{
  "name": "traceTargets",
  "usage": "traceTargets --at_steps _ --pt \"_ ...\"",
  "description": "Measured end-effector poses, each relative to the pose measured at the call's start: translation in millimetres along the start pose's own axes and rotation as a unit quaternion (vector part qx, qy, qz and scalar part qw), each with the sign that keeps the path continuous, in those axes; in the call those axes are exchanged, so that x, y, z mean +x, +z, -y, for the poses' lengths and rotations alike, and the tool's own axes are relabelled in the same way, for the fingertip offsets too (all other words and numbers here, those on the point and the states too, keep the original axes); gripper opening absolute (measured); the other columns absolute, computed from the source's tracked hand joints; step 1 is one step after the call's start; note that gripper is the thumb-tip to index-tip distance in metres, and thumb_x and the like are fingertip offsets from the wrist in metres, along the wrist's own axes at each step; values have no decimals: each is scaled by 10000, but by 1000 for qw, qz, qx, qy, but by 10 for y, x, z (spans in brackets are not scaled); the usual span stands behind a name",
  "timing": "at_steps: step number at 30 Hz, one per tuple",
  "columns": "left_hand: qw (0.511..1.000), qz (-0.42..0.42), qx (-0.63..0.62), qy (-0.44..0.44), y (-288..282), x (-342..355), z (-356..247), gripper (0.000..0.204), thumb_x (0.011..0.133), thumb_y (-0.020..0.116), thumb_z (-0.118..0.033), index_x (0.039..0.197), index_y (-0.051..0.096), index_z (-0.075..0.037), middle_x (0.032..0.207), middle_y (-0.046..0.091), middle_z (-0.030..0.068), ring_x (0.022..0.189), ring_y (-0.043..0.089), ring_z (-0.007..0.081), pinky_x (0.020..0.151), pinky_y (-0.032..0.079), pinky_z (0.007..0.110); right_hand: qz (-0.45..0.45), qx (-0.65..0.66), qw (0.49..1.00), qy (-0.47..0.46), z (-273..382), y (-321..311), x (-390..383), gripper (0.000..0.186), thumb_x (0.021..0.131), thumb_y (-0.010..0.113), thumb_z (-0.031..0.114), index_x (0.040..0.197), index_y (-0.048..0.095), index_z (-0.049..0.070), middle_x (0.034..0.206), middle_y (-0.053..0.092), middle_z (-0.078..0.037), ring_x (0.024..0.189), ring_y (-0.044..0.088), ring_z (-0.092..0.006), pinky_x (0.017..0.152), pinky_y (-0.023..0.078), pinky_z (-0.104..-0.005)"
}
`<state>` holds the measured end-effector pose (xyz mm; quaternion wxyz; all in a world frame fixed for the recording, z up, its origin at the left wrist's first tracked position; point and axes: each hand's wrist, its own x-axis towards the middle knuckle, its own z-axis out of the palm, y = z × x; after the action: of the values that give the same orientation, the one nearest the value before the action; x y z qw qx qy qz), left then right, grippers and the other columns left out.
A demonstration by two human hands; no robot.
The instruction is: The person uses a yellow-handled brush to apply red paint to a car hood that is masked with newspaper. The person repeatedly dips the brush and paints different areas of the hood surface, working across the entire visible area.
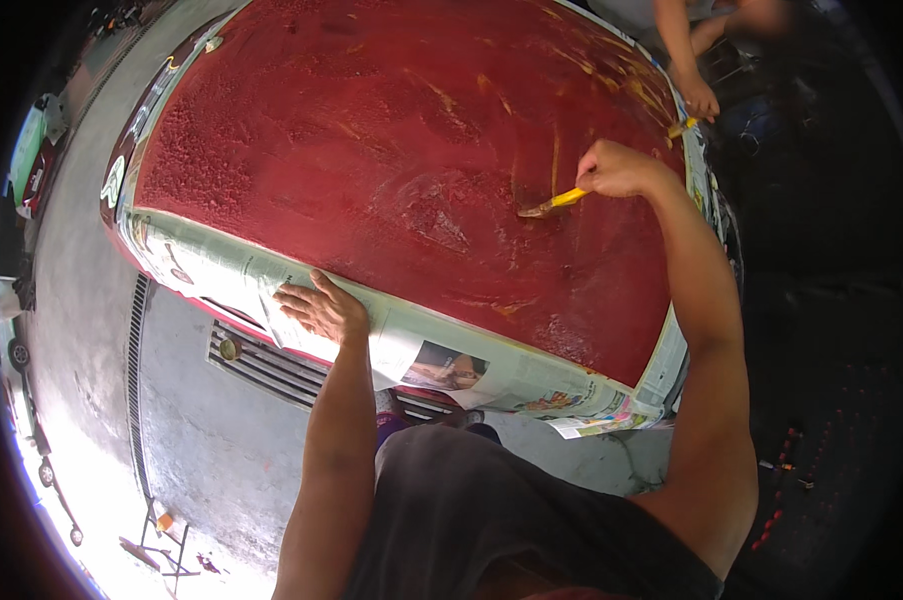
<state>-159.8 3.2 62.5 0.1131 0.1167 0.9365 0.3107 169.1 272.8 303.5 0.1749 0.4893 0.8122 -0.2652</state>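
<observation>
Nearby, at the far right edge of the broad, curved red panel [371, 180], a co-worker's hand [701, 98] holds a yellow tool [682, 128]; creased newspaper sheets [221, 260] line the near edge. The red surface looks pebbly at left, smeared and yellow-streaked towards the upper right. The right hand [616, 168] is curled around a yellow-handled brush [563, 199], tip against the panel; the left hand [325, 308] lies open on the newspaper, gripping nothing. A small round tin [230, 348] sits by the slatted grate [271, 367], contents unclear
</observation>
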Motion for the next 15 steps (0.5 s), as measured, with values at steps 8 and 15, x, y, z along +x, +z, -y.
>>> traceTargets --at_steps 8,15 --pt "1000 -10 8 -2 38 13 35 923 996 141 -720 1615 52 -41 1693 1 174 1560 28 358 1259 101 501 -100 132 984 72 146 -805 771 192 894 635 245 1006 713 110 632 508 31 439 351 -54 388 243 -253" --pt "1000 1 5 -19 -27 12 -21 892 1008 217 -689 1619 69 -55 1697 0 160 1563 2 352 1246 80 534 -189 185 958 108 343 -981 1803 203 865 648 243 1005 686 101 672 503 22 485 344 -50 417 235 -240"
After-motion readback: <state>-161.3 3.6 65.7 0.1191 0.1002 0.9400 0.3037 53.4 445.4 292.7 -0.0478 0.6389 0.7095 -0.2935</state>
